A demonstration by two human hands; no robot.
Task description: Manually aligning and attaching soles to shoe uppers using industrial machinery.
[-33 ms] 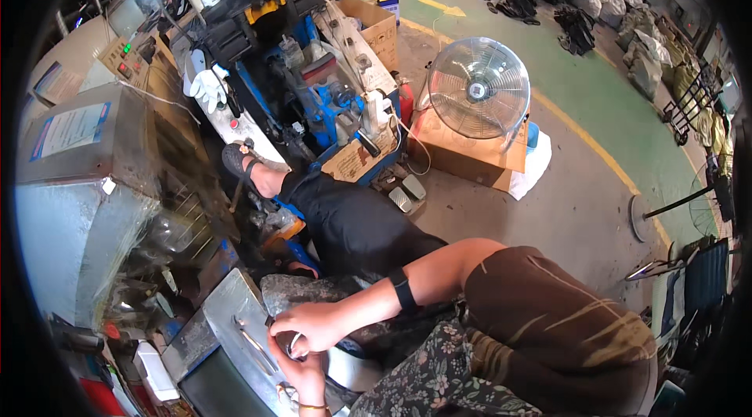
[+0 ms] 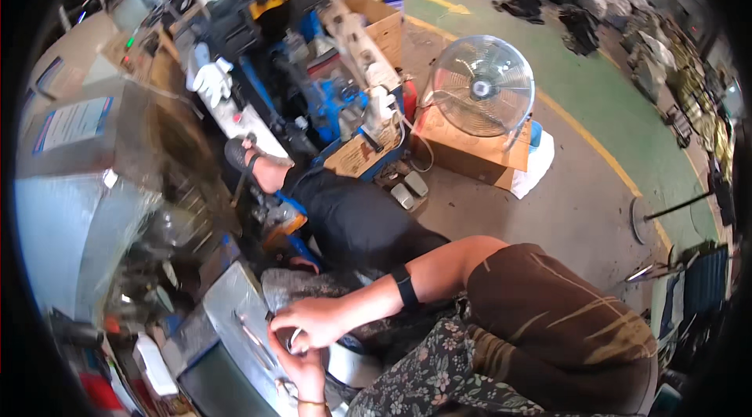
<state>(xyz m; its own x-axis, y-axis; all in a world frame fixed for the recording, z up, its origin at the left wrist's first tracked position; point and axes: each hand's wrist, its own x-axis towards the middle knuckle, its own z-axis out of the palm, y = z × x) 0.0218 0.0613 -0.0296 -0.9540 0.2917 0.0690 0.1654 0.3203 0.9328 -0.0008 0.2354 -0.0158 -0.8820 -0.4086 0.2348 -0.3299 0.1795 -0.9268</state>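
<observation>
My right hand [image 2: 315,323] reaches in from the right, a black band round its forearm. Its fingers are bent and pinched against my left hand [image 2: 305,371], which lies just below with a thin bracelet at the wrist. Between them sits a small dark piece with a pale curved rim [image 2: 293,336]; its kind is hard to make out, as the fingers cover most of it. Left of the hands, a thin metal tool [image 2: 252,332] lies on a grey metal worktop [image 2: 227,299]. A silvery rounded surface [image 2: 352,367] shows beside my left hand, under the floral apron [image 2: 431,366].
A metal cabinet [image 2: 86,143] stands at the left, with a white box [image 2: 155,366] lower down. Ahead are a blue machine [image 2: 337,107], white gloves [image 2: 211,84] and a foot pedal [image 2: 409,190]. A round fan [image 2: 482,88] stands at a cardboard box [image 2: 470,146].
The view has shifted slightly and blurred, so the surroundings sit a little further right. Both hands keep the same hold on the small dark piece.
</observation>
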